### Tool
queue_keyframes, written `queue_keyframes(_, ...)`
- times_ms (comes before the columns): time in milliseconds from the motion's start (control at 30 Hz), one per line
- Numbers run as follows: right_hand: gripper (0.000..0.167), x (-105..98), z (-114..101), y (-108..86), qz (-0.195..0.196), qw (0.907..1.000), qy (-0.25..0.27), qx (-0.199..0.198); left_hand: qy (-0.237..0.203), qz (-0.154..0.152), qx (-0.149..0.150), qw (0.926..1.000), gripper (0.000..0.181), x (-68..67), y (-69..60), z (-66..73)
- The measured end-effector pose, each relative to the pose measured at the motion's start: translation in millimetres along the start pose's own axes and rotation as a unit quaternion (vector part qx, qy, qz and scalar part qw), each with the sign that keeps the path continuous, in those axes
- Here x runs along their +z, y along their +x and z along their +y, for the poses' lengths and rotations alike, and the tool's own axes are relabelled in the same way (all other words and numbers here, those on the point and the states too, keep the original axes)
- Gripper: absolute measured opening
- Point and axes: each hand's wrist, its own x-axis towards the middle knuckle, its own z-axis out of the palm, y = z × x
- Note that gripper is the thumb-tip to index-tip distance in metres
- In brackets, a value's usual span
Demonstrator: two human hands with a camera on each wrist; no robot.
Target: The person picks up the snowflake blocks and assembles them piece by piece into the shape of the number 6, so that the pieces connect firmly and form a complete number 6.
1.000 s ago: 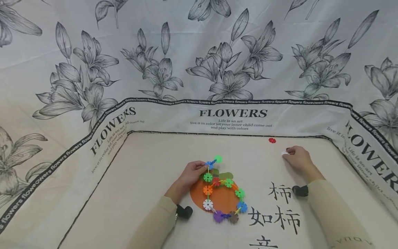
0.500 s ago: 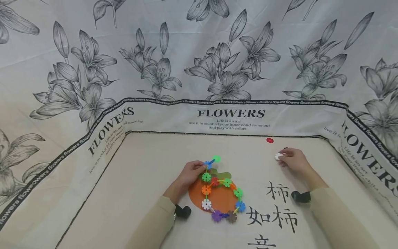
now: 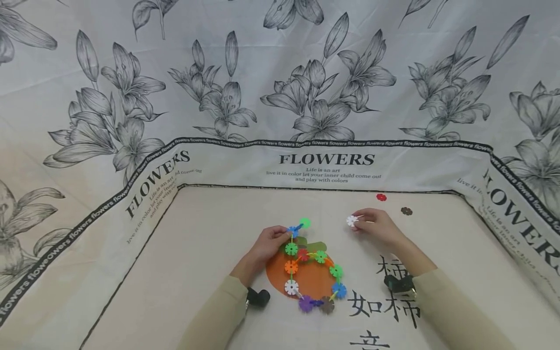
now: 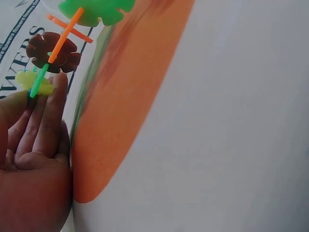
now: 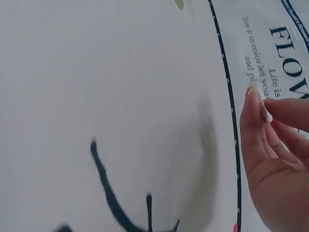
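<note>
In the head view my left hand [image 3: 268,245] pinches a chain of colourful plastic snowflake discs [image 3: 291,249] near its upper end, at a blue disc [image 3: 292,232]. A light green disc [image 3: 305,223] tips that end, and below it the chain bends into a ring. Thumb and fingers of my right hand [image 3: 378,227] pinch a single white snowflake disc [image 3: 351,221], apart from the chain and to its right. The left wrist view shows a brown disc [image 4: 53,52] above the fingers; in the right wrist view only an edge of the white disc [image 5: 266,113] shows.
A red disc [image 3: 381,197] and a brown disc [image 3: 407,211] lie loose on the tablecloth [image 3: 210,218] beyond my right hand. The cloth bears a printed orange persimmon [image 3: 276,277] and black characters [image 3: 365,304]. A flower-printed cloth [image 3: 245,73] rises behind.
My right hand has moved left towards the chain, carrying the white disc. The loose brown disc now shows fully where that hand was. My left hand and the chain stay nearly still.
</note>
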Motion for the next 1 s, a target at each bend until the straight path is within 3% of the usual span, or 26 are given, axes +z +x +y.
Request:
queue_keyframes(367,0.035,44.5,-23.7,6.7,-0.035,0.996,0.078,-0.023,-0.011,-0.018,0.01,0.9997,0.022,0.2,1.1,-1.6)
queue_keyframes(700,0.022,71.0,-30.8,15.5,-0.04,0.9954,0.076,-0.043,-0.003,-0.022,0.008,0.9997,0.022,-0.6,-2.9,3.4)
queue_keyframes(1000,0.023,81.4,-35.8,16.2,-0.041,0.9958,0.059,-0.057,0.0,-0.028,0.014,0.9995,0.023,-2.3,-3.7,2.1)
